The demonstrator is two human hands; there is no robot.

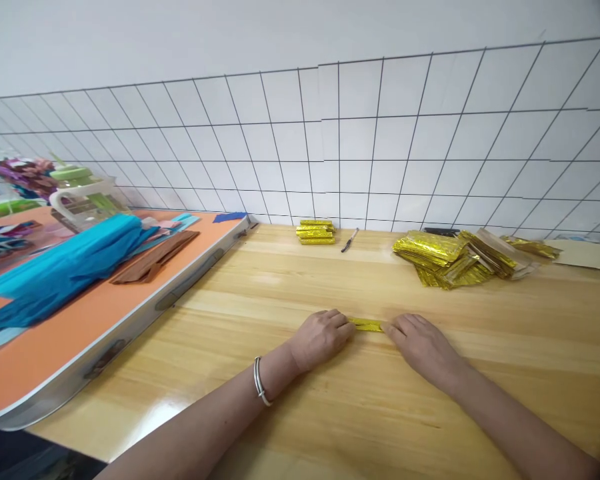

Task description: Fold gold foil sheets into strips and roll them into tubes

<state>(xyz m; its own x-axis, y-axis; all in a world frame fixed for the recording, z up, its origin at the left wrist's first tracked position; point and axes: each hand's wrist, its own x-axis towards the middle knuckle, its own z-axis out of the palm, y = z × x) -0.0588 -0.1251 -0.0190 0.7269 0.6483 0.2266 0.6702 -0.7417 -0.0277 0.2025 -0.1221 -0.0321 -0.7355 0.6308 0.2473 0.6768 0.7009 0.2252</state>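
Note:
A narrow folded strip of shiny gold foil (367,325) lies low on the wooden table, stretched between my two hands. My left hand (325,337) has its fingers curled over the strip's left end. At the right end, my right hand (417,343) grips the strip with fingers bent and pressed together. Only the middle of the strip shows; both ends are hidden under my fingers. Further back, a small stack of rolled or folded gold foil pieces (315,233) rests near the wall. A pile of gold foil sheets (430,250) lies at the back right.
A pen (350,240) lies beside the small stack. On the left, an orange-topped table (180,293) with a raised edge carries blue fabric-like material (80,267), a brown folded piece (155,258) and a green-lidded bottle (75,177). The tiled wall (360,140) closes off the back.

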